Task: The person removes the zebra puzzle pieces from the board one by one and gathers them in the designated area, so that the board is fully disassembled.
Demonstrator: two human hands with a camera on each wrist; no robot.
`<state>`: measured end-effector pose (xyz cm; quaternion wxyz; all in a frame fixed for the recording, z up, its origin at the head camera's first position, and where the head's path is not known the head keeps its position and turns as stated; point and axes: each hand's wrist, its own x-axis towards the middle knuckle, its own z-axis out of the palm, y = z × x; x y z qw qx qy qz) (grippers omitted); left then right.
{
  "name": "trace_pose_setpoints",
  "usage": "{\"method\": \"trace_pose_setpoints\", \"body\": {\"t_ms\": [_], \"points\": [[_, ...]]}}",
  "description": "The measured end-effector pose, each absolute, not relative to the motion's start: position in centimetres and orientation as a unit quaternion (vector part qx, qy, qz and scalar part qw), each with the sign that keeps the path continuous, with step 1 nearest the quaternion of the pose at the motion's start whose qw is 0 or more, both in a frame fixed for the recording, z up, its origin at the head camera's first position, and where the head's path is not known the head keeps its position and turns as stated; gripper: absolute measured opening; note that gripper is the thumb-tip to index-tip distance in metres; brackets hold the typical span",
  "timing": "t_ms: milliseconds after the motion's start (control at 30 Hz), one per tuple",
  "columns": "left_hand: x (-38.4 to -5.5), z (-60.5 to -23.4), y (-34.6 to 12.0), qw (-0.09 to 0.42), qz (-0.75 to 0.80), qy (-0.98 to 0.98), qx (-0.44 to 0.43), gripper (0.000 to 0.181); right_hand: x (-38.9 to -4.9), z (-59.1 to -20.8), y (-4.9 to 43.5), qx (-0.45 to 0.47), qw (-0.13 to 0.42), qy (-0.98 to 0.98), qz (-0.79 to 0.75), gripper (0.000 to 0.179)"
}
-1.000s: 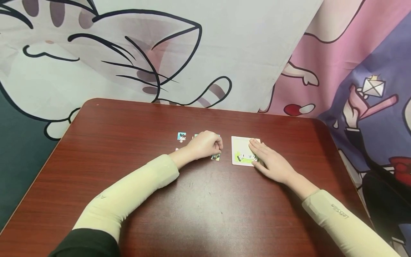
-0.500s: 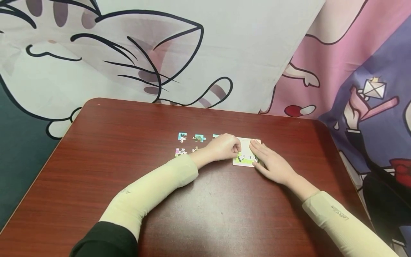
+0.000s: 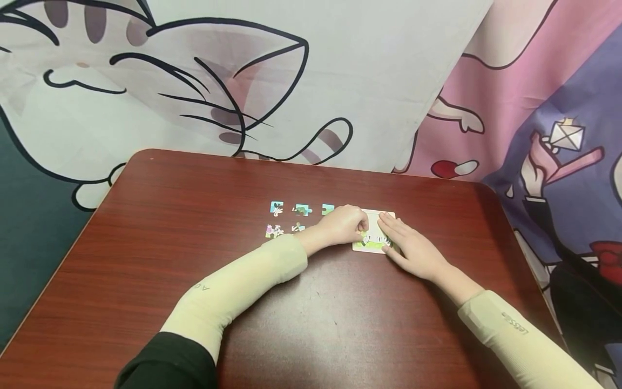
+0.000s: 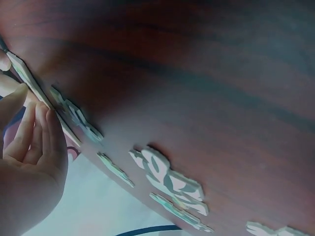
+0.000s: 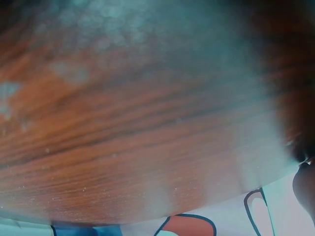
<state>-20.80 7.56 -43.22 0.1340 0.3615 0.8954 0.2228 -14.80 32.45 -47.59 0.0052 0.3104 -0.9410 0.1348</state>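
Note:
A small square puzzle board (image 3: 374, 216) with a pale upper part and a green strip with black-and-white markings lies on the table. My left hand (image 3: 342, 224) is bent over its left edge. In the left wrist view, the thumb (image 4: 14, 105) and curled fingers meet close at the board's edge (image 4: 29, 81); whatever may be between the fingertips is hidden, so I cannot tell if they pinch a piece. My right hand (image 3: 413, 246) lies with straight fingers across the board's right side, the thumb resting at its lower right.
Several loose jigsaw pieces lie left of the board, among them a blue-and-white one (image 3: 276, 208), a green one (image 3: 302, 209) and a pink-and-white one (image 3: 274, 231). My left forearm crosses in front of some. The brown table (image 3: 301, 319) reaches a cartoon-printed cloth (image 3: 369, 65) behind.
My left hand has moved right, from above the loose pieces to the board's left edge, uncovering pieces in the upper row. The right hand stays on the board.

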Motion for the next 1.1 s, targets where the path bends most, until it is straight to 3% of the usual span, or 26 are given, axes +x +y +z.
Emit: {"method": "trace_pose_setpoints", "body": {"t_ms": [467, 1100], "points": [[-20.77, -43.53, 7.73, 0.140, 0.182, 0.895, 0.384, 0.029, -14.75, -47.68, 32.47, 0.312, 0.010, -0.940, 0.134, 0.067], [-20.63, -43.39, 7.69, 0.144, 0.173, 0.897, 0.381, 0.026, -14.80, -47.70, 32.37, 0.311, 0.009, -0.941, 0.131, 0.066]]}}
